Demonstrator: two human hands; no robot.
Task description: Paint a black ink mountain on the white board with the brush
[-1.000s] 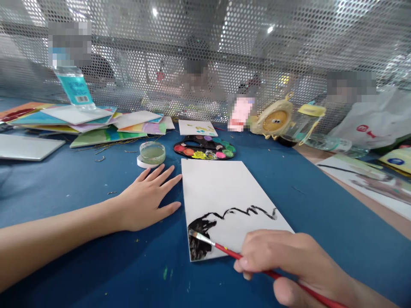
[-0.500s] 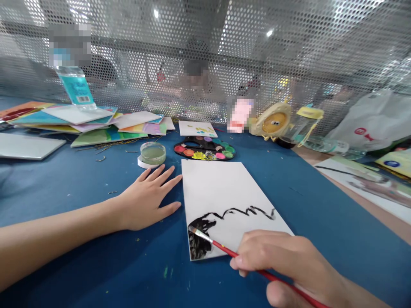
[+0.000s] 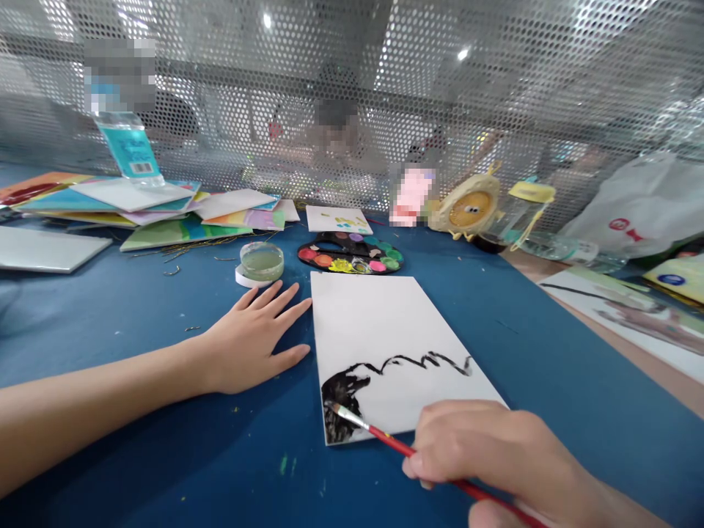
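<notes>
My right hand [image 3: 495, 458] grips a red-handled paintbrush [image 3: 379, 433] whose tip rests on a black painted patch at the near left corner of a white board [image 3: 379, 330]. A wavy black line runs across the board's lower part. My left hand [image 3: 253, 341] lies flat on the blue table just left of the board, fingers spread. Beyond the board sit a round palette [image 3: 352, 257] of coloured paints and a small dish of greenish water [image 3: 262, 262].
Stacked painted boards [image 3: 137, 209] and a water bottle [image 3: 127, 143] are at the far left. A yellow toy [image 3: 467, 207], a clear jar [image 3: 517, 213] and a white bag [image 3: 643, 209] lie at the right. A perforated metal screen [image 3: 352, 95] closes the back.
The brush tip has shifted slightly down within the black patch, and my right hand moved a little toward me. My left hand has stayed still.
</notes>
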